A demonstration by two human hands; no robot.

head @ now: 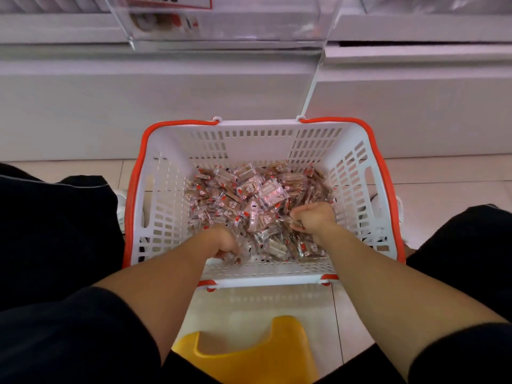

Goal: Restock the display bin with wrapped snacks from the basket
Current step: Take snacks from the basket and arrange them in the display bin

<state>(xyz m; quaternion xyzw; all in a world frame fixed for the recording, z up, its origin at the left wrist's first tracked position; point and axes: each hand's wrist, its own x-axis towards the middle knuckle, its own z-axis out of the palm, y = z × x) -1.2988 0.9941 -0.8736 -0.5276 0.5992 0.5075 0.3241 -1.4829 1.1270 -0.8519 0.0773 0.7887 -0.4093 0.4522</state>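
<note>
**Desk:** Yellow stool (249, 353) at 6 o'clock, then both forearms reaching into the basket (166, 167). What step?

**Photographer:** Gathering, by the look of it. The left hand (225, 243) is curled round wrapped snacks (249, 195) at the heap's 7 o'clock edge; the right hand (314, 217) is closed on a fistful at 4 o'clock. The heap covers the basket floor.

**Desk:** And the display bin (221, 26)?

**Photographer:** Clear plastic, at 12 o'clock on the white shelving, well apart from the basket. Its fill cannot be judged. Next, I'd say: lift both handfuls up over its front lip without spilling loose packets.
</note>
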